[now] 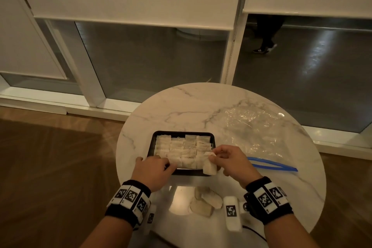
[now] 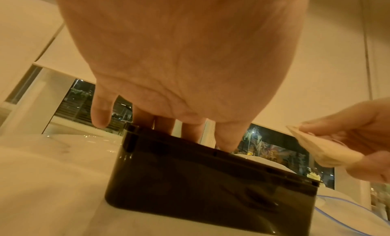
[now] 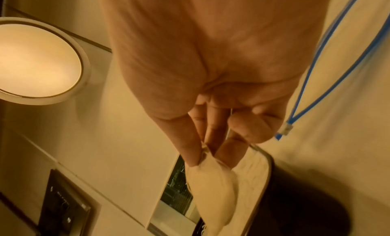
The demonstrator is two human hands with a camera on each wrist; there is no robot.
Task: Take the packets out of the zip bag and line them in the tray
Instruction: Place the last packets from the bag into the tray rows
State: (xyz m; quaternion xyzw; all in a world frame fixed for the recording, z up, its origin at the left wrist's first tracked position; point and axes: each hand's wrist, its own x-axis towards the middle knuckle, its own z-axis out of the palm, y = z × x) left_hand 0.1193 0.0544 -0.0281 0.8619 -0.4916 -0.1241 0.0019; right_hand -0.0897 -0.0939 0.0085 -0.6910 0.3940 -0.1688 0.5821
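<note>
Right hand: the right hand point(image 1: 231, 162) is pinching the top edge of one pale, soft paper packet point(image 1: 209, 166) between thumb and fingertips point(image 3: 191, 156); the packet is hanging below the pinch, over the near right corner of the tray.
Left hand: the left hand point(image 1: 154, 170) is reaching down over the near left wall of the tray, fingers straight and slightly spread, tips point(image 2: 225, 144) dipping inside among the packets; it is gripping nothing that shows.
Tray: the black rectangular plastic tray point(image 1: 182, 132) is sitting directly under both hands, on the table just ahead of the wrists.
Packets in tray: rows of pale packets point(image 1: 183, 147) are filling the tray beyond the fingertips of both hands, packed side by side and touching.
Loose packets: a few more pale packets point(image 1: 203, 200) are lying on the table between the two wrists, behind the hands and apart from the tray.
Zip bag: the clear crinkled plastic zip bag point(image 1: 255, 127) with the blue zip strip point(image 1: 271, 165) is lying flat on the table beyond and to the right of the right hand; the blue strip is running just beside that hand.
Table: the round white marble-patterned table point(image 1: 191, 104) is carrying the tray, bag and loose packets.
Wrists: black wristbands with white marker blocks point(image 1: 130, 197) are sitting on both wrists.
</note>
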